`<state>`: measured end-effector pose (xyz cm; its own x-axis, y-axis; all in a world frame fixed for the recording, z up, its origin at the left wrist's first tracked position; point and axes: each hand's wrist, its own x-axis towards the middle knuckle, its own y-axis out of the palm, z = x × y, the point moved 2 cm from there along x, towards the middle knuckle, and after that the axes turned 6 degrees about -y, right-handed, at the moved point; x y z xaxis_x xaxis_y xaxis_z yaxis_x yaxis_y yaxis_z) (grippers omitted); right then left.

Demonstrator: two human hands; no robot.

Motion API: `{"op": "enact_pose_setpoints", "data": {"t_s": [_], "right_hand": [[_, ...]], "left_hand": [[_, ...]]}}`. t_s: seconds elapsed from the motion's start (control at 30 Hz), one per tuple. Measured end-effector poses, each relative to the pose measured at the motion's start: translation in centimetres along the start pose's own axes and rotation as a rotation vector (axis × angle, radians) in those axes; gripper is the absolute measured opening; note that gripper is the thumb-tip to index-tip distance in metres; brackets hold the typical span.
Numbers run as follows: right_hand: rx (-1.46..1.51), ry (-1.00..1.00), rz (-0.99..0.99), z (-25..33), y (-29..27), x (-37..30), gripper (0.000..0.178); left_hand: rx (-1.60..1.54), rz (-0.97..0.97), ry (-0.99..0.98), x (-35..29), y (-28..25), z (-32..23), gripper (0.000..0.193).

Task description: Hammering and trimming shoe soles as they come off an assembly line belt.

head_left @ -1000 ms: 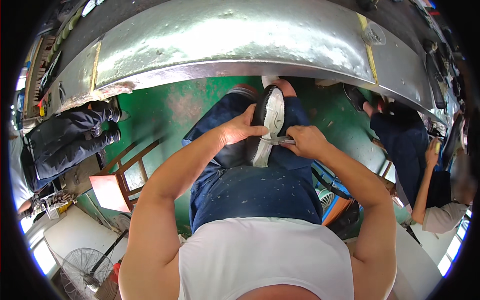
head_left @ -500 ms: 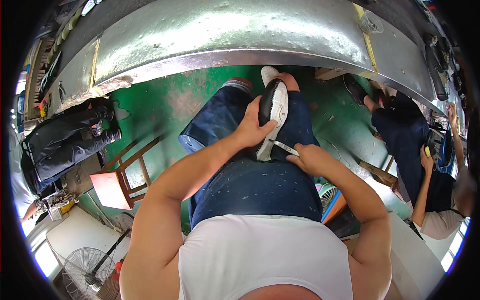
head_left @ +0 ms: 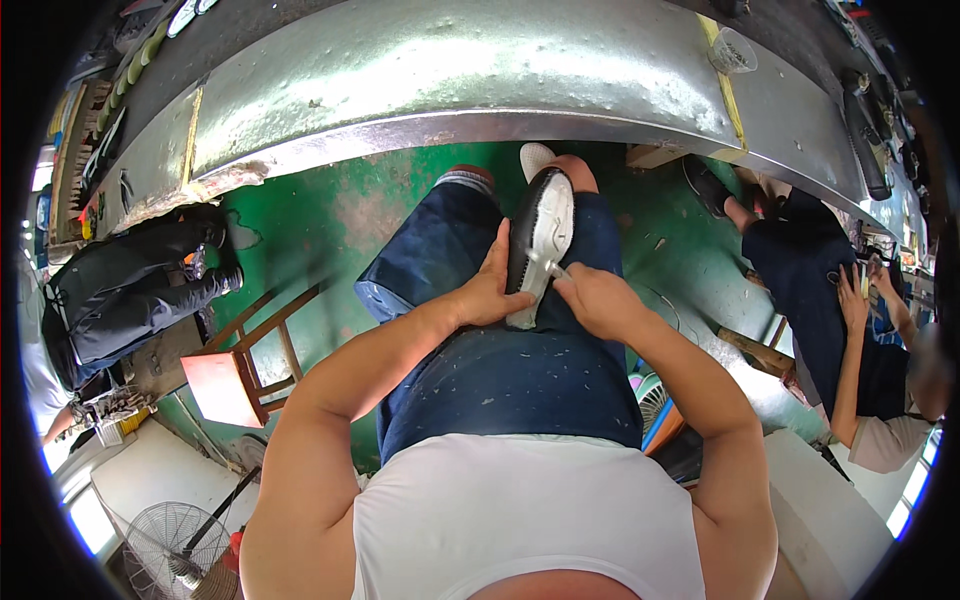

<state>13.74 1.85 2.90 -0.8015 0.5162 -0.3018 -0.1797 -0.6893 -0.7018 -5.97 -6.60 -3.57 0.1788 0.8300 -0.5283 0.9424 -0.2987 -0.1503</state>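
A black shoe rests on my lap, its pale, unfinished underside turned up and its toe pointing away from me. My left hand grips the shoe by its left side, near the heel, with the thumb over the lower end of the sole. Pinched in my right hand is a slim silver-coloured tool; its tip meets the middle of the sole. The fingers hide most of the tool, so I cannot tell its exact kind.
A metal-topped bench spans the far side, with a clear plastic cup on it. To my left are a wooden stool and a wire fan. Other people sit left and right; the right-hand person's hands hold something small.
My right hand has moved left and slightly up, bringing the tool from the heel area to mid-sole. My left hand has slid down toward the heel. The person at right has brought both hands together.
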Motion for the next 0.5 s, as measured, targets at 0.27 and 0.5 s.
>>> {"op": "enact_pose_setpoints", "data": {"t_s": [0.27, 0.5], "right_hand": [[0.258, -0.008, -0.24, 0.2, -4.6, 3.7, 0.047], [0.13, 0.071, -0.089, -0.9, -4.2, 4.2, 0.053]], "left_hand": [[-0.077, 0.049, -0.024, -0.2, -0.3, -0.7, 0.124], [-0.212, 0.138, -0.047, -0.1, -0.9, -0.8, 0.125]]}}
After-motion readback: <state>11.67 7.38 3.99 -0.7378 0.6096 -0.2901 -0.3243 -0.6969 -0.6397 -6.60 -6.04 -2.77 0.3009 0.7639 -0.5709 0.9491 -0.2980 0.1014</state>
